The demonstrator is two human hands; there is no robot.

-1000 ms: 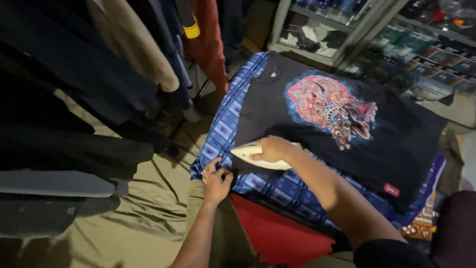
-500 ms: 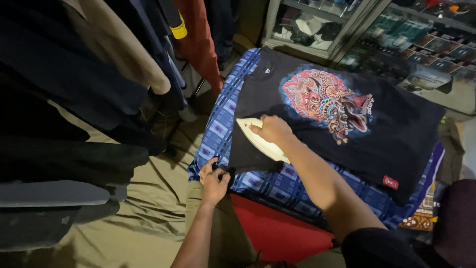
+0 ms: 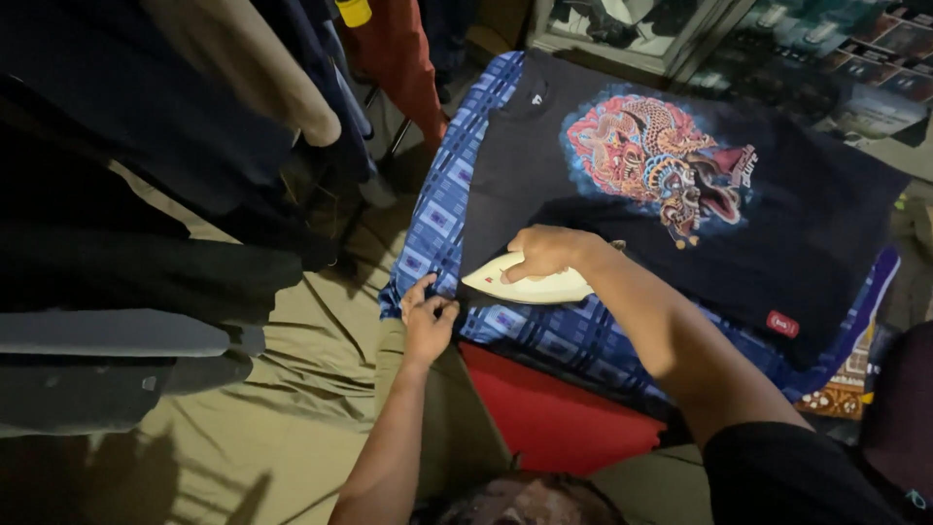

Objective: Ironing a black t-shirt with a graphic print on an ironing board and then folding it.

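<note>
My right hand (image 3: 544, 255) closed around the iron (image 3: 530, 285), pressing it on my black shirt's (image 3: 583, 209) lower corner, my left hand (image 3: 428, 316) pinching the shirt's hem just beside it, shirt flat on my blue plaid cloth (image 3: 442, 209), red box (image 3: 554, 413) below.

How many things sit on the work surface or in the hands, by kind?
Black printed T-shirt: 1
Cream iron, under right hand: 1
Blue plaid cloth, pinched by left hand: 1
Total: 3
</note>
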